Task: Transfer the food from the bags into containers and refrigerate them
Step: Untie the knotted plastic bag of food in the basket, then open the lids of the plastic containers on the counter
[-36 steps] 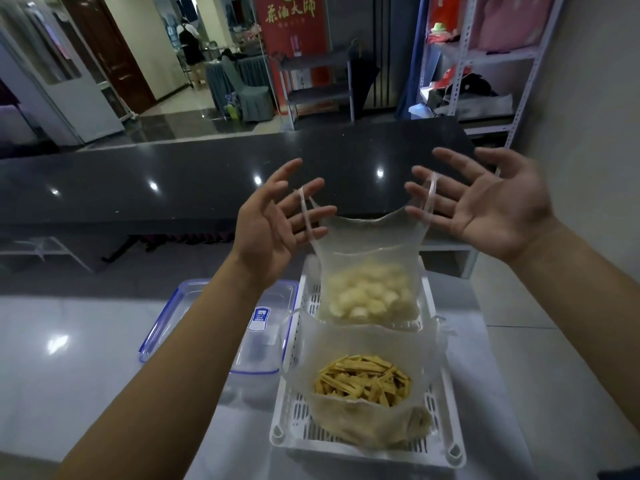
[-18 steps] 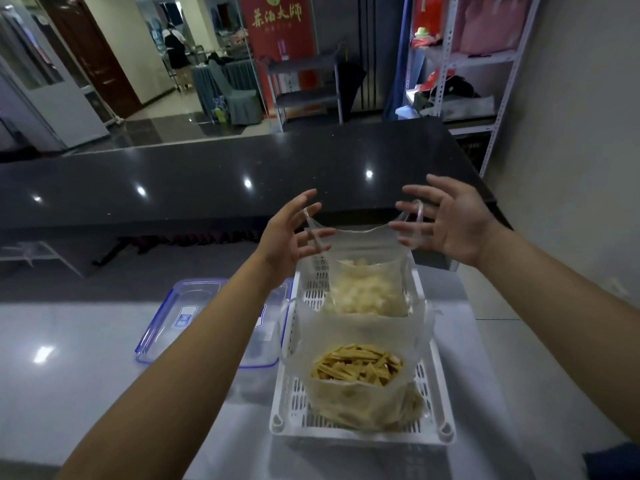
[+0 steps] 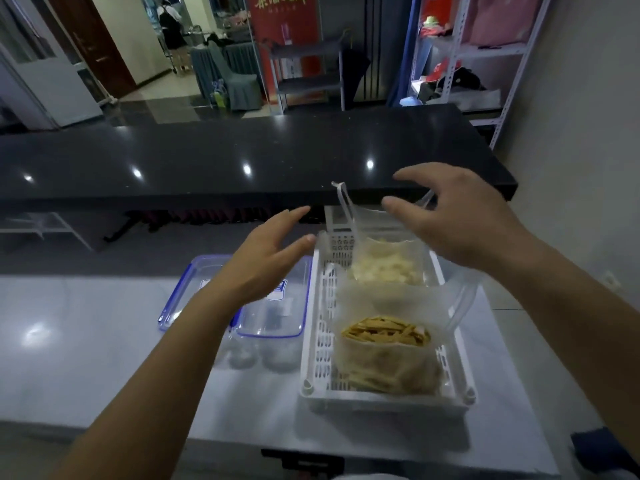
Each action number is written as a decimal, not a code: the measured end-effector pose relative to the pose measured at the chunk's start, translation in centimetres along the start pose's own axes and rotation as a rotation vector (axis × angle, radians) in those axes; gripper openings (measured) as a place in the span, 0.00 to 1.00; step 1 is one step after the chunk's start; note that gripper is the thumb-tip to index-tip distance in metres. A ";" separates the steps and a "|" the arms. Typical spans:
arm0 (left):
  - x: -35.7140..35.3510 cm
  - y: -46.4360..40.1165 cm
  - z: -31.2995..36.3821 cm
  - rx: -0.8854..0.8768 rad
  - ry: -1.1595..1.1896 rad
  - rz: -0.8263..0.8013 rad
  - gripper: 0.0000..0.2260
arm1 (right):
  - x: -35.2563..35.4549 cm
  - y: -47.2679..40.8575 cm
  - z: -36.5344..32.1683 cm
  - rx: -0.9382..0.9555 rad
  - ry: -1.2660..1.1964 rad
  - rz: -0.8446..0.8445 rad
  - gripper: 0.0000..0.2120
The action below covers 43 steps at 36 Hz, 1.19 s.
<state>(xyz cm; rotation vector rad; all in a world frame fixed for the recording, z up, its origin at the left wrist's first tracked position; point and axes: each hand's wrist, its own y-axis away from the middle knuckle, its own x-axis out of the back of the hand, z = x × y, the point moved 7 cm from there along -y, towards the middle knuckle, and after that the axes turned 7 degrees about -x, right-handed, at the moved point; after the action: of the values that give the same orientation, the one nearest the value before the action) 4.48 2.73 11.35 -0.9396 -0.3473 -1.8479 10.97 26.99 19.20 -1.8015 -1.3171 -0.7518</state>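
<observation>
White basket (image 3: 313, 344) sits on pale desk (image 3: 86, 341). It holds two clear bags: far bag (image 3: 388, 268) with pale chunks, near bag (image 3: 388, 355) with yellow-brown strips. Far bag's left handle (image 3: 346, 209) stands upright, free of both hands. Left hand (image 3: 266, 258): fingers straight, holding nothing, above clear blue-edged containers (image 3: 270, 313) just left of basket. Right hand (image 3: 460, 220): fingers spread and relaxed, above far bag; cannot tell whether it touches the right handle.
</observation>
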 end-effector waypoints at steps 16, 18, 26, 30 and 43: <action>4.5 22.5 -16.9 0.316 -0.249 -0.063 0.36 | -20.9 15.5 -13.9 0.105 0.046 -0.395 0.30; 4.6 25.4 -18.7 0.354 -0.239 -0.085 0.36 | -24.0 17.0 -13.4 0.035 0.086 -0.450 0.30; 4.1 32.3 -22.2 0.397 -0.056 -0.148 0.40 | -30.3 24.6 -14.9 -0.101 -0.017 -0.592 0.29; 4.8 31.8 -22.6 0.367 0.022 -0.151 0.39 | -30.2 24.4 -15.7 -0.139 0.003 -0.574 0.30; 8.6 18.1 -27.4 0.411 0.365 -0.007 0.31 | -35.0 10.6 -16.6 -0.140 0.320 -0.510 0.39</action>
<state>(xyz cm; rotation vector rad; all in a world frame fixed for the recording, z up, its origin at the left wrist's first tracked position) 6.12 -27.80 -3.35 -0.3145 -0.4788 -1.8159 10.58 -6.52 -2.89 -1.3732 -1.5440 -1.3749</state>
